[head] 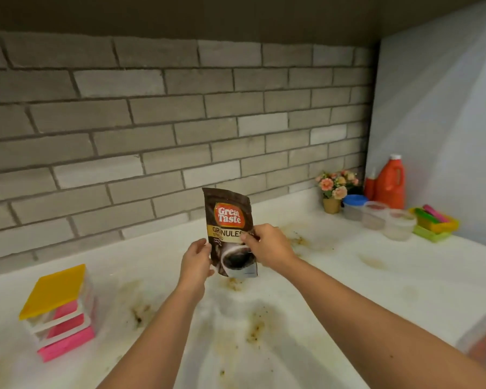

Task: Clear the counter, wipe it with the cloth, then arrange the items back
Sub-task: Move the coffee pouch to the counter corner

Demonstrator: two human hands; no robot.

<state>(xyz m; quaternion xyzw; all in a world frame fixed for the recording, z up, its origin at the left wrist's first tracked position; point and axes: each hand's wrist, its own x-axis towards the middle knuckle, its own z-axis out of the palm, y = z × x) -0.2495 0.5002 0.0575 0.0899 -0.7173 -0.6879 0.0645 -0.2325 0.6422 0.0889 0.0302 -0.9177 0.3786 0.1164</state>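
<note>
Forearms: two bare forearms reached in from the bottom of the view, over the near edge of the white marble-look counter [348, 290].
Left hand: the left hand [196, 259] pinched the left side of the brown foil coffee pouch [227, 220], fingers curled onto it.
Right hand: the right hand [267, 248] pinched the pouch's right side between thumb and fingers.
Pouch: it stood upright between the hands over the counter's middle, label toward the camera. Whether its base touched the surface could not be told.
Left end: a stack of clear plastic boxes with a yellow lid [59, 313] and pink contents sat there.
Back right corner: a small pot of pink flowers [335, 189], an orange plastic jug with a white cap [390, 183], a blue-lidded tub [354, 206], two clear round tubs [375, 214] and a green and yellow tray [435, 223] stood close together.
Stains: brown stains [254, 329] lay across the middle and toward the near edge.
Progress: it looked early. The pouch was in hand, probably being cleared, things stood at both ends, and the unwiped stains suggested that wiping and arranging were not yet done.
Hidden: no cloth was in view. A blurred object [483, 341] at the right edge was cut off and unreadable. The forearms covered part of the counter, and the tubs' contents were too hazy to name.
</note>
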